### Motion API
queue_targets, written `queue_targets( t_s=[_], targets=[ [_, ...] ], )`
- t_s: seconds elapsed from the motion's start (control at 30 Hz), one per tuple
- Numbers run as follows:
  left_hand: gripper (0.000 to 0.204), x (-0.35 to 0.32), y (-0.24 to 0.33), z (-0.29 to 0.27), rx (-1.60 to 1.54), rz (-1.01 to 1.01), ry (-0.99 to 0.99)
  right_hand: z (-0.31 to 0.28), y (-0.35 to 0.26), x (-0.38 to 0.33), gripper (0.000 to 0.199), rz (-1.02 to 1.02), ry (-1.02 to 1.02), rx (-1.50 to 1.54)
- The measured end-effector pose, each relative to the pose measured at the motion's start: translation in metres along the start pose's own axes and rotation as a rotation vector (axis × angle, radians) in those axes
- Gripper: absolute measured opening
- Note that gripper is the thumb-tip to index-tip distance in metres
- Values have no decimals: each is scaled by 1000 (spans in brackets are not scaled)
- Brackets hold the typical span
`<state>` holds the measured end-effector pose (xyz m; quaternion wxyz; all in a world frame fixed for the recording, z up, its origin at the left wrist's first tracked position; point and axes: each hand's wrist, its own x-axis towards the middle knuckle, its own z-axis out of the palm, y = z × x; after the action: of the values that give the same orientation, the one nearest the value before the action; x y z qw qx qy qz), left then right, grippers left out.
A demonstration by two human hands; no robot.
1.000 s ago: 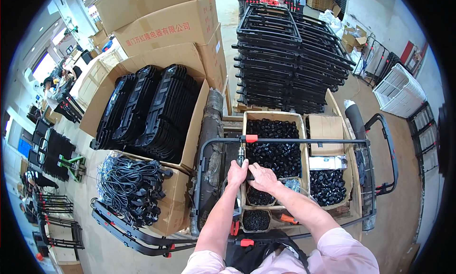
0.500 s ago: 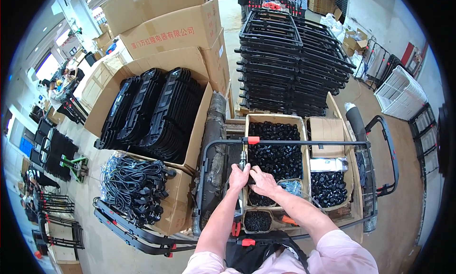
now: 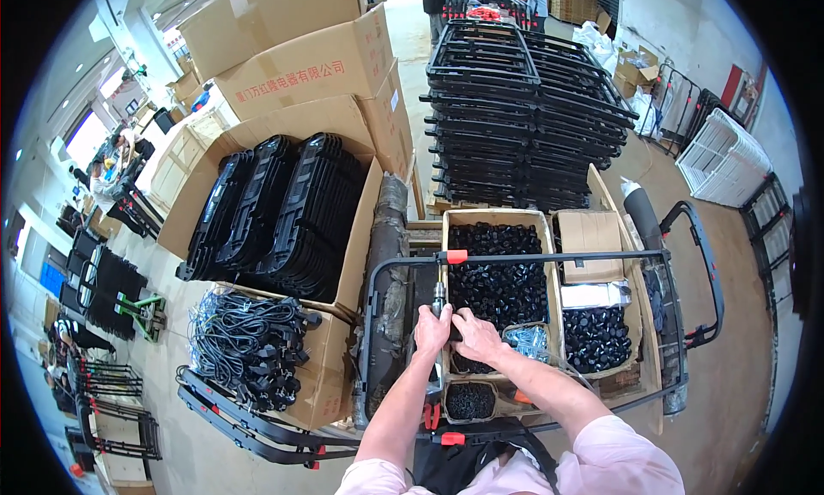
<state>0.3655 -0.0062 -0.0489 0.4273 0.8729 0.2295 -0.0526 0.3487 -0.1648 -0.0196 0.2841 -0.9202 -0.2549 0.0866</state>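
My left hand (image 3: pixel 432 330) is closed around a power screwdriver (image 3: pixel 439 292), whose metal chuck points away from me toward a black tubular frame (image 3: pixel 549 257). The driver's tip lies close to a red clip (image 3: pixel 454 256) on the frame's far bar; whether it touches is too small to tell. My right hand (image 3: pixel 477 335) is closed right beside the left, its fingers curled against the tool's side; what they grip is hidden. Beneath the hands is a carton of black plastic caps (image 3: pixel 498 272), with a bag of silvery screws (image 3: pixel 527 342) by the right wrist.
Left stand a carton of black plastic panels (image 3: pixel 296 212) and a heap of cables (image 3: pixel 245 345). Right lie more black caps (image 3: pixel 596 341) and a small closed carton (image 3: pixel 590 238). Stacked black frames (image 3: pixel 524 117) rise beyond. A small box of dark screws (image 3: pixel 469 401) sits nearest me.
Both hands and the driver have drawn slightly toward me, away from the far bar. The whole view has shifted a little; the frame stays in place.
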Motion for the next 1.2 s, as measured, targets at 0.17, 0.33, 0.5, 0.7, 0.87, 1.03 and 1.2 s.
queue_targets(
  t_s=[0.17, 0.33, 0.5, 0.7, 0.87, 1.03, 1.2],
  targets=[
    [59, -18, 17, 1, 96, 159, 77, -7, 5, -16, 74, 122, -14, -23],
    [59, -24, 28, 9, 163, 174, 57, -16, 15, -23, 81, 177, -28, -1],
    [59, -20, 31, 14, 148, 153, 56, -21, 19, -17, 82, 203, -63, -18],
    [60, -19, 34, 16, 164, 156, 25, -18, 25, -17, 72, 178, -6, -29],
    [60, -18, 34, 17, 183, 149, 20, -22, 25, -17, 73, 172, -7, -31],
    [61, -20, 34, 17, 171, 168, 36, -23, 23, -18, 73, 172, 4, -35],
    [60, -17, 37, 18, 173, 144, 14, -25, 25, -14, 67, 181, -33, -51]
  ],
)
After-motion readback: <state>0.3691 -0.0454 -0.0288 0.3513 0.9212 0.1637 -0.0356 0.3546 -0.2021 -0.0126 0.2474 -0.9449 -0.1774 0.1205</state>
